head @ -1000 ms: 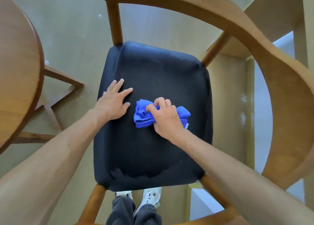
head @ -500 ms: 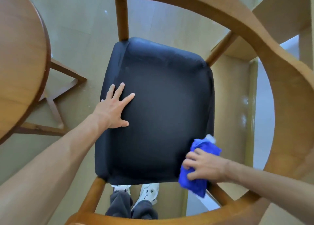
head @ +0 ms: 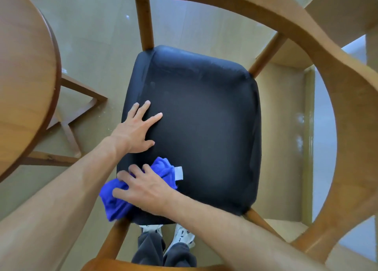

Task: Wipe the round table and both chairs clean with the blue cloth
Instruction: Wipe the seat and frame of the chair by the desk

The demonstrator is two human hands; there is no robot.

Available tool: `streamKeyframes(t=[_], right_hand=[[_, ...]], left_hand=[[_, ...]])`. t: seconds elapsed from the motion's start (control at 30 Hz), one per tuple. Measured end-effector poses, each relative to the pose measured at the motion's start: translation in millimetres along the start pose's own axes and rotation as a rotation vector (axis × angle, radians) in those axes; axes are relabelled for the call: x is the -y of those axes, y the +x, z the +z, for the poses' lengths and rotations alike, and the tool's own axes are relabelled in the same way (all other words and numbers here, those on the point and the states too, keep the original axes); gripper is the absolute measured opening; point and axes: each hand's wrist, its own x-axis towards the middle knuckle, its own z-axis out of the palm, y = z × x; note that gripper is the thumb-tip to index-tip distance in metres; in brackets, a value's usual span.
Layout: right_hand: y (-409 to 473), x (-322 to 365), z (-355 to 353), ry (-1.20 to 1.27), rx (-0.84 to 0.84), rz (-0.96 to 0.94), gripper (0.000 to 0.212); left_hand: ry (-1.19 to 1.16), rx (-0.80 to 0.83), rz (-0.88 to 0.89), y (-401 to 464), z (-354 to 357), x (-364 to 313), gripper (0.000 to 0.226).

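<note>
Blue cloth [head: 114, 199] bunched at near-left corner of chair seat [head: 204, 127], part draped over the seat edge, white tag [head: 179, 173] showing on the seat side. Right hand [head: 143, 191] on top of it, fingers curled into the fabric, gripping. Below the seat edge: dark trousers [head: 151, 248] and white shoes [head: 182, 236] on the floor [head: 92, 35]. Left hand [head: 136, 128] further up, flat on the black seat near its left edge, fingers straight and spread, holding nothing. Well apart from the cloth hand, forearms close together. Chair frame [head: 347, 117] wooden, curved rail wrapping round right and far sides, uprights meeting the seat corners. Round table [head: 24, 76] at left, wooden top, cross-braced base partly visible beneath; beside the chair, not touching it. Pale wooden furniture [head: 337, 10] at far right, type unclear.
</note>
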Motion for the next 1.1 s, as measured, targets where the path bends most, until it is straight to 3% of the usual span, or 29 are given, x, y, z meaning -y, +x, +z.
streamKeyframes(t=[0.07,0.13,0.23,0.37,0.47,0.6,0.7,0.77,0.83,0.97,1.03,1.1], right_hand=[[15,2,-7,0.012,0.031,0.125,0.027],[2,8,0,-0.007,0.035,0.097,0.03],[-49,3,11,0.07,0.113,-0.109,0.035],[-109,-43,6,-0.021,0.333,-0.45,0.029],[-141,-111,-12,-0.036,0.294,-0.29,0.041],[-173,-191,-31,-0.035,0.237,0.212,0.047],[-174,-194,-25,0.056,0.088,0.592,0.042],[-171,-167,-17,0.095,0.057,0.729,0.039],[-172,-124,-7,0.15,0.103,0.637,0.036],[-171,-68,-2,0.24,0.335,0.18,0.039],[-157,-100,-14,0.206,0.299,0.183,0.044],[-135,-155,-31,0.145,0.174,0.389,0.045]], left_hand=[[-0.008,0.011,0.01,3,-3,4,0.082],[0.001,0.024,0.01,3,-3,5,0.082],[0.002,0.027,0.01,1,-3,4,0.084],[-0.016,0.047,0.008,0,-3,4,0.089],[-0.013,0.038,-0.005,0,0,3,0.095],[-0.011,0.031,-0.01,0,3,4,0.096],[-0.016,0.018,-0.007,0,4,5,0.096],[-0.008,0.021,-0.006,0,4,5,0.096],[-0.006,0.016,-0.002,-1,3,5,0.096],[-0.019,0.015,0.008,-4,3,2,0.096],[-0.012,0.009,0.014,-4,4,2,0.096],[-0.008,0.004,0.019,-3,5,4,0.095]])
